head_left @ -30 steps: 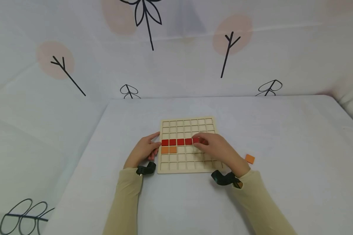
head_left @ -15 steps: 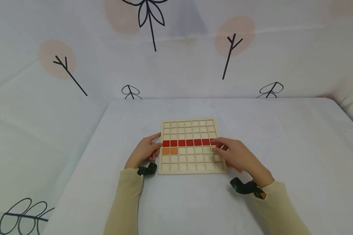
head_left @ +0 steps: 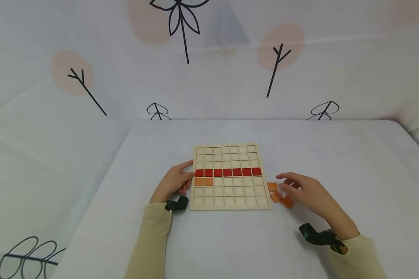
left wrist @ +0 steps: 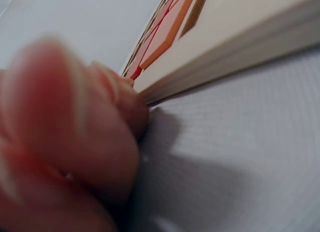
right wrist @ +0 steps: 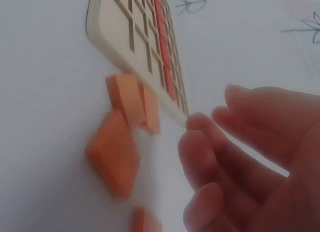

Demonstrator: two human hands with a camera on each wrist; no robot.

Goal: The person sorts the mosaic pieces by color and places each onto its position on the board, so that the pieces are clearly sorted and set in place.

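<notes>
A square wooden grid board [head_left: 230, 207] lies flat with a full row of red tiles [head_left: 227, 172] across its middle. Just below that row, at the left end, sit two orange tiles [head_left: 204, 181]. My left hand [head_left: 174, 181] is at the board's left edge, its index finger and thumb touching it; the left wrist view shows the other fingers curled beside the edge. My right hand [head_left: 309, 193] holds nothing, with loosely bent fingers just right of several loose orange tiles [head_left: 276, 197]. In the right wrist view, its fingertips are beside these loose tiles [right wrist: 115, 154].
The board rests on a table covered with white cloth [head_left: 230, 244]. A pale curtain [head_left: 223, 77] printed with plants rises behind the table. Dark wrist cameras [head_left: 317, 235] hang below both wrists.
My right hand has moved right, from the red row to beyond the board's right edge. The loose orange tiles it covered now show. My left hand stays at the board's edge.
</notes>
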